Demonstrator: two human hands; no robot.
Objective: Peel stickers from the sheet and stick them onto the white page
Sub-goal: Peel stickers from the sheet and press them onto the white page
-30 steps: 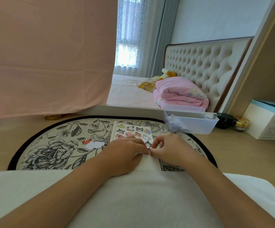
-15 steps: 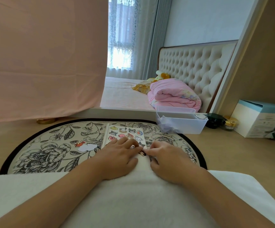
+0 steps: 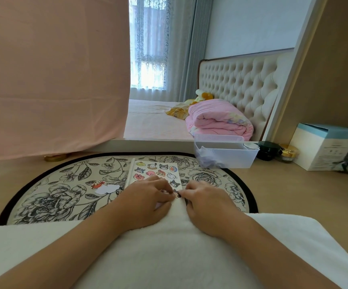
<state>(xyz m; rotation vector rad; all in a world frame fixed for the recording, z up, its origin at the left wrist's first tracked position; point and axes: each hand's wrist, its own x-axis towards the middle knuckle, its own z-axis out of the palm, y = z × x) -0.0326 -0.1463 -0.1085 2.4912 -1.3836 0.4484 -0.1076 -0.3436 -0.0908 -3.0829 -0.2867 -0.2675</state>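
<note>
Bedroom; round floral mat [image 3: 50, 197] on a wood surface, with a white towel [image 3: 169, 247] over its near edge. Right hand [image 3: 207, 203] pinches a small dark sticker [image 3: 176, 193] with thumb and forefinger. Left hand [image 3: 148, 198] has bent fingers with the tips at the sticker's left side; pinching or pressing, cannot tell. The sticker is low over the near right part of the page [image 3: 157, 170]; touching or just above, unclear. The page lies mid-mat and runs toward the far edge, with a bound strip along its left side. Cartoon stickers in rows fill its far half, about ten showing; the near strip between the hands is bare white. Just left of the page, loose on the mat, are a red sticker [image 3: 97, 184] and a white cut-out [image 3: 108, 188], probably spent backing. No separate sheet shows, so calling this the page is a guess. Progress looks well along: this sticker is mid-placement and there is room for a few more. A plastic bin [image 3: 231, 158] sits at the mat's far right edge.
</note>
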